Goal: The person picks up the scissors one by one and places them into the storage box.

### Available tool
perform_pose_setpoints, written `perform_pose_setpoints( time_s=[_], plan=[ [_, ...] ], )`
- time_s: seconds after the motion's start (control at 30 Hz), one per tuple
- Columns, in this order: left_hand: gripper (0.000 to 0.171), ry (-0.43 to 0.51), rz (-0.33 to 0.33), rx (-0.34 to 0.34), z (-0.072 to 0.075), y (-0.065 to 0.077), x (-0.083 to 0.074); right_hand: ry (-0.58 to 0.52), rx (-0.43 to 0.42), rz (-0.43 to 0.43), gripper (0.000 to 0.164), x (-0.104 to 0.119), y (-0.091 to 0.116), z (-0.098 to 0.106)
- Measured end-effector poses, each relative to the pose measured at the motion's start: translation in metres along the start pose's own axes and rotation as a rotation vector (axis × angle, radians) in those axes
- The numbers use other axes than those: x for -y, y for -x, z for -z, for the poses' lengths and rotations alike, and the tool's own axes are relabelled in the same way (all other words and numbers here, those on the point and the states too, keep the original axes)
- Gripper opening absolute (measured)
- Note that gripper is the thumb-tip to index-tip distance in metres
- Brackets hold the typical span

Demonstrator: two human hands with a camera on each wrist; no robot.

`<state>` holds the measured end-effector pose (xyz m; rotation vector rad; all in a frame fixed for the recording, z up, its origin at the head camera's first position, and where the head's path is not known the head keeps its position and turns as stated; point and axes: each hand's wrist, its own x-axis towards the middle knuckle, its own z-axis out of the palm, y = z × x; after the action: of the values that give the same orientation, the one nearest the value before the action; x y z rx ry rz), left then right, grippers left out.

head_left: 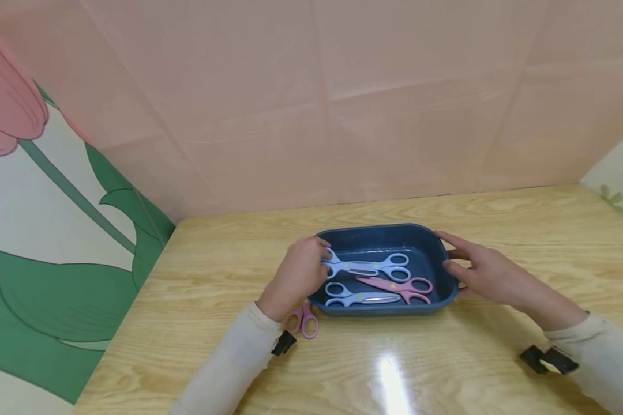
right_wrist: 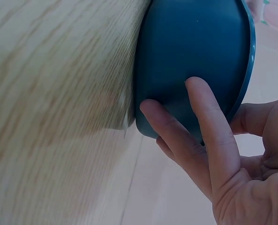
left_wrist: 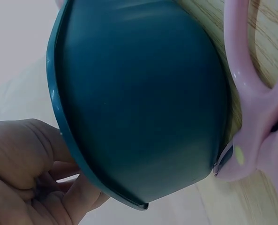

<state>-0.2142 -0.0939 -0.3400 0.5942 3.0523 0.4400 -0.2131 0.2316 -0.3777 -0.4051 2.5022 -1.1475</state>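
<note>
A dark blue plastic tray (head_left: pixel 384 311) stands on the wooden table with several scissors in it. My left hand (head_left: pixel 303 271) reaches over its left end, fingers curled at the handle of light blue scissors (head_left: pixel 350 268). Those scissors overlap a second light blue pair (head_left: pixel 396 268). Nearer the front wall are another light blue pair (head_left: pixel 363 297) and pink scissors (head_left: pixel 394 286). My right hand (head_left: pixel 485 271) grips the right end, thumb at the rim and fingers (right_wrist: pixel 214 122) against the outer wall. The left fingertips are hidden behind the rim in the left wrist view.
Outside the tray, pink scissors (head_left: pixel 307 323) lie on the table (head_left: pixel 202 276) below my left wrist. A pale pink covering (head_left: pixel 368 115) hangs behind the table. A wall with a painted tulip (head_left: pixel 10 98) is on the left.
</note>
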Motion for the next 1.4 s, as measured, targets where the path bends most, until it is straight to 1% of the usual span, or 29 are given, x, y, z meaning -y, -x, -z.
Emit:
perform_pose_setpoints(
  time_s=[0.13, 0.37, 0.43, 0.67, 0.77, 0.87, 1.07, 1.23, 1.4],
  plan=[
    [0.021, 0.018, -0.001, -0.003, -0.002, 0.0, 0.0, 0.002, 0.0, -0.001, 0.069, 0.001, 0.001, 0.0],
    [0.024, -0.004, -0.043, -0.044, -0.004, -0.001, -0.001, 0.013, -0.003, -0.002, 0.068, 0.001, 0.0, 0.0],
    [0.024, 0.004, -0.039, -0.037, -0.005, -0.002, -0.001, 0.017, -0.005, -0.003, 0.068, 0.001, 0.0, 0.001],
    [0.019, -0.017, -0.017, -0.005, -0.009, -0.003, -0.003, 0.013, -0.006, -0.007, 0.068, 0.002, 0.001, 0.001],
    [0.018, -0.008, 0.004, 0.016, -0.01, -0.003, -0.004, 0.013, -0.009, -0.005, 0.068, 0.002, 0.0, 0.001],
    [0.017, -0.012, 0.014, 0.021, -0.011, -0.002, -0.006, 0.015, -0.012, -0.004, 0.068, 0.002, 0.0, 0.001],
    [0.018, -0.056, 0.023, 0.032, -0.013, -0.002, -0.009, 0.014, -0.012, -0.005, 0.068, 0.001, 0.001, 0.001],
    [0.018, -0.045, 0.05, 0.048, -0.016, -0.004, -0.012, 0.008, -0.013, -0.001, 0.068, 0.001, 0.001, 0.0],
    [0.018, -0.043, 0.035, 0.044, -0.017, -0.005, -0.014, 0.012, -0.009, 0.009, 0.068, 0.0, 0.0, 0.0]
  ],
)
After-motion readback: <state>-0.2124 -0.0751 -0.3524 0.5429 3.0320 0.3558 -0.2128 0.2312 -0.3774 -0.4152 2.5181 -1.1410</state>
